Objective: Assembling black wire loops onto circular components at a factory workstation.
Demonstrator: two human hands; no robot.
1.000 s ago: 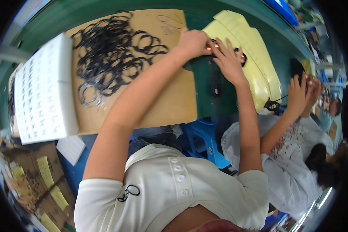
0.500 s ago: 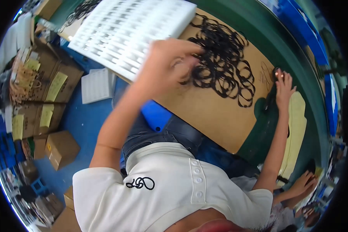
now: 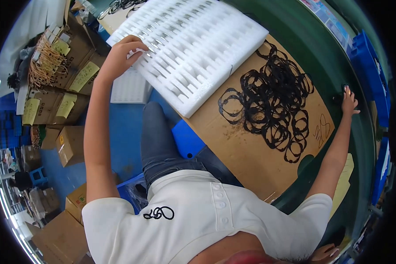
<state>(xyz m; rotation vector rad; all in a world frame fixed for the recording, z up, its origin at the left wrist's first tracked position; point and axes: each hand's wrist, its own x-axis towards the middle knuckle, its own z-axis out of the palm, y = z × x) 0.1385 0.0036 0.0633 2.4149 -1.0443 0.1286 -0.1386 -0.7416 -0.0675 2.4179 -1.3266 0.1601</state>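
My left hand (image 3: 128, 55) is at the left edge of a white foam tray (image 3: 226, 72), its thumb and fingertips drawn close together over the slots. What they pinch, if anything, is too small to make out. Rows of slots fill the tray, and thin shiny pieces stand in several of them. On the brown cardboard sheet (image 3: 259, 171) lies a loose heap of black rings (image 3: 275, 99), to the right of the tray. Out to the far right, my right hand (image 3: 349, 104) has its fingers around a small dark object (image 3: 345, 89) on the green table.
Cardboard boxes (image 3: 71, 145) stand on the blue floor at the left, with a bundle of tan cables (image 3: 46, 64) on top. Another white tray (image 3: 130, 90) sits low beside the table. Blue bins (image 3: 369, 66) line the table's far right. A yellow sheet (image 3: 344, 174) lies near my right forearm.
My left hand has moved from the black rings leftward to the tray's left edge. My right hand stays by the small dark object. The whole view has shifted.
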